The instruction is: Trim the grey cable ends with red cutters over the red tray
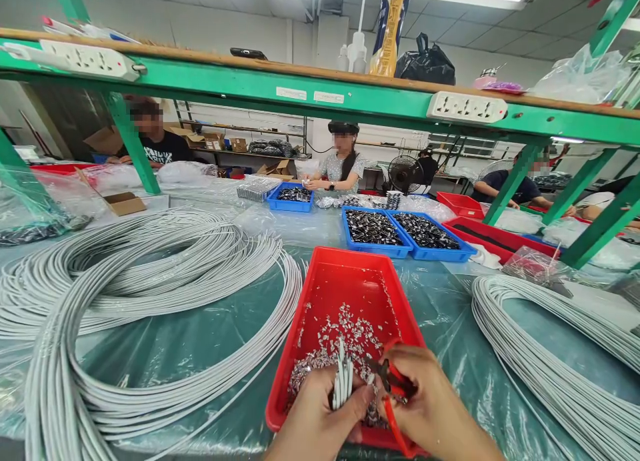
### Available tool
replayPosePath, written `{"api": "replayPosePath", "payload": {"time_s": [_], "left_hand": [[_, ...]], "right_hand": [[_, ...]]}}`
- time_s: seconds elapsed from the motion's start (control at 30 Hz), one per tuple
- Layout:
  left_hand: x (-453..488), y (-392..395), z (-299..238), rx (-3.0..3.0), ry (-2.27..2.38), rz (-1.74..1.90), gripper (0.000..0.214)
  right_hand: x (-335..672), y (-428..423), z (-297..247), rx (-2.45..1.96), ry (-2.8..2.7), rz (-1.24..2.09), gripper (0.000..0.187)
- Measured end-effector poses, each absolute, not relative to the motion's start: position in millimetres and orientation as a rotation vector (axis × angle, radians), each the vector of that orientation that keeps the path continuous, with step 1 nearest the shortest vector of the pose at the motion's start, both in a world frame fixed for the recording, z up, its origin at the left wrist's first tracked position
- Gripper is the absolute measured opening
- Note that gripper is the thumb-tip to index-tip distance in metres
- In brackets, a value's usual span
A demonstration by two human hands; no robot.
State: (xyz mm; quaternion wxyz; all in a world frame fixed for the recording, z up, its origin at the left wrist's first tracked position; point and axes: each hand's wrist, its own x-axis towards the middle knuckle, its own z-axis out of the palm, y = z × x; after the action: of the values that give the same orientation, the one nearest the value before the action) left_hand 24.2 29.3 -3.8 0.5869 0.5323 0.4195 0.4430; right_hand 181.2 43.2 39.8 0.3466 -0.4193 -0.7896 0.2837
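My left hand point(317, 414) is closed around a small bunch of white cable ends point(343, 381), which point upward between thumb and fingers. In my right hand point(435, 401) is a pair of red-handled cutters point(397, 381), its dark jaws close to the left thumb and the bunch. Both hands are over the near end of a red tray point(353, 257). Silvery and white scraps point(345, 327) lie scattered in it, thickest near my hands. My fingers hide part of the cutters' jaws and the lower part of the bunch.
Coils of white cable lie left point(65, 354) and right point(550, 354) of the tray. Beyond it stand blue trays point(377, 249) of small dark parts. A green shelf frame point(280, 91) with power strips crosses above the table. Several people sit farther back.
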Motion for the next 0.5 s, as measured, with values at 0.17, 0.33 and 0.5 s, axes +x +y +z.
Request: {"api": "replayPosePath", "payload": {"time_s": [0.17, 0.33, 0.5], "left_hand": [[29.0, 26.6, 2.4, 1.323, 1.150, 0.990, 0.020], [23.4, 25.6, 3.5, 1.173, 0.956, 0.987, 0.029], [16.4, 29.7, 1.3, 1.036, 0.852, 1.009, 0.036]], "right_hand": [[192.1, 48.9, 25.2, -1.099, -1.852, 1.127, 0.014], [192.5, 53.8, 12.9, -1.061, -1.684, 1.401, 0.018], [180.9, 52.3, 20.7, -1.108, -1.561, 1.193, 0.013]]}}
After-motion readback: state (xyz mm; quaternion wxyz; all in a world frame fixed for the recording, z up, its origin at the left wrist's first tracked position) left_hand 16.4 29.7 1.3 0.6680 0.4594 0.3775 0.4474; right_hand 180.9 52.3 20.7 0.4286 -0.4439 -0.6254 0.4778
